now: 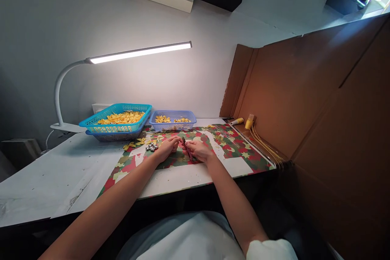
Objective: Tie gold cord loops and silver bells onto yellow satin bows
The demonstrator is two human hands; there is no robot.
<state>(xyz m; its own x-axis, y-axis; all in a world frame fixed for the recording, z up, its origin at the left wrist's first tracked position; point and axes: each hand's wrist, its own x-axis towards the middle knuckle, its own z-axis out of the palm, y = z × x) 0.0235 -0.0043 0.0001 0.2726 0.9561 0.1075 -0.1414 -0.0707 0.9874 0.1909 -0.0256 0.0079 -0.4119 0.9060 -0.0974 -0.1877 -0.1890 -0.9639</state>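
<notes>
A: What do the pliers look like?
B: Slim, with dark red handles and dark tips; any print on them is too small to read
A: Where are they, and which way do they point?
B: Over the patterned sheet, tips forward and a little to the left, the long axis slanting back rightward to the handles
A: And the hands?
B: The right hand grips the pliers; the left hand has its fingers drawn together beside the tips, though I can't tell whether they hold anything
</notes>
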